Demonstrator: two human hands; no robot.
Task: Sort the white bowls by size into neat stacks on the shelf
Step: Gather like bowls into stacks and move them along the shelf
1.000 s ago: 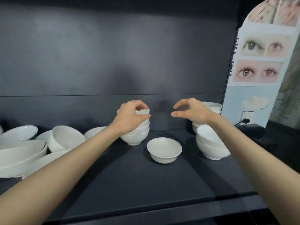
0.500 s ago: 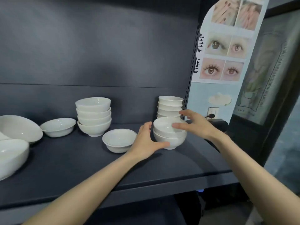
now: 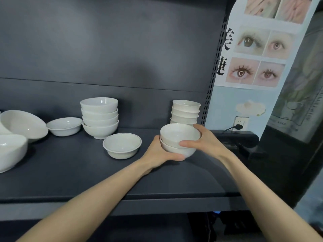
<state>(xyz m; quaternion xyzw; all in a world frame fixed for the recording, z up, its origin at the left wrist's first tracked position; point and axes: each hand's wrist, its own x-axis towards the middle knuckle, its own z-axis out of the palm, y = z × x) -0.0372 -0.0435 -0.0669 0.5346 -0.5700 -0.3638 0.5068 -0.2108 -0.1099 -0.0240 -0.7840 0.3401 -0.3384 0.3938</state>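
Both hands clasp a nested pair of small bowls at the shelf's right end: left hand under, right hand around. Two stacks stand finished; a loose bowl and, seemingly, larger ones leftward await sorting.

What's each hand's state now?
Left hand: holds the pair of nested small white ceramic bowls.
Right hand: holds the same pair, opposite side.
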